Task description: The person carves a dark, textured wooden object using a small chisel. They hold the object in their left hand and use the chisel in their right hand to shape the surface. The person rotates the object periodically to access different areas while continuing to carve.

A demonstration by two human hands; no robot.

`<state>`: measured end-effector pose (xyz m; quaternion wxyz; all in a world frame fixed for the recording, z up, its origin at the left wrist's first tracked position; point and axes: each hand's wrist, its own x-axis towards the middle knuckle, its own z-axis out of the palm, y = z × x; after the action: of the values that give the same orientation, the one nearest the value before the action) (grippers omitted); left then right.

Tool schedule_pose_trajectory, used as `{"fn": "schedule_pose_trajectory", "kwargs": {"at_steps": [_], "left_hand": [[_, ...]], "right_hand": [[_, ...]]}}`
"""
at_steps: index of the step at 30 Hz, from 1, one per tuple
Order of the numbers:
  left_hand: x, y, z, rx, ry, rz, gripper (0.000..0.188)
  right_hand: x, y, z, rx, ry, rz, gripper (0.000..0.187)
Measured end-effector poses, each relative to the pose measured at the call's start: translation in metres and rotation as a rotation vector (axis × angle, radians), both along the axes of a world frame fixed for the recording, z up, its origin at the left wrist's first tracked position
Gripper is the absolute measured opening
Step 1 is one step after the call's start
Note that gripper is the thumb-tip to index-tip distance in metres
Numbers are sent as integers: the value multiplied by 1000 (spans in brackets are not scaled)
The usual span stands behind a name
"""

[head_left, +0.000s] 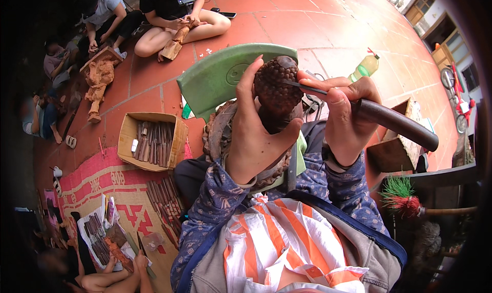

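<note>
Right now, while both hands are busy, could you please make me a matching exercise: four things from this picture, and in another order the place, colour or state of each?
1. Knobbly carved head
2. Carving chisel
3. Cardboard box
4. Plastic chair

A. Filled with tools, on the person's left
B. Green, with its backrest beyond the left hand
C. Gripped in the right hand
D. Dark brown, held by the left hand

Pairs: 1-D, 2-C, 3-A, 4-B

The carving (277,91) is in the left hand (256,131). The box (179,140), with tools (155,144) in it, is left of the chair (218,78).
</note>
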<state>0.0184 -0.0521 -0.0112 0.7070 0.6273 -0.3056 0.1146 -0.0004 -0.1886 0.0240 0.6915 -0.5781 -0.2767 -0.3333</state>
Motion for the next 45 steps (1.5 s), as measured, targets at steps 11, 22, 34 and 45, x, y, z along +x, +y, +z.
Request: {"fn": "schedule_pose_trajectory", "kwargs": {"at_steps": [11,22,34,45], "left_hand": [[2,-1,-6,-2,-39,17,88],[-1,-1,-5,71,-23,63,86],[-2,0,-6,13,47,20,84],[1,-3,-8,9,-46,58,86]], "right_hand": [[-5,-10,26,-87,155,57,16],[1,-26,64,-407,344,55,22],[-4,-18,87,-620,308,30,19],[7,-19,10,-150,48,157,17]]}}
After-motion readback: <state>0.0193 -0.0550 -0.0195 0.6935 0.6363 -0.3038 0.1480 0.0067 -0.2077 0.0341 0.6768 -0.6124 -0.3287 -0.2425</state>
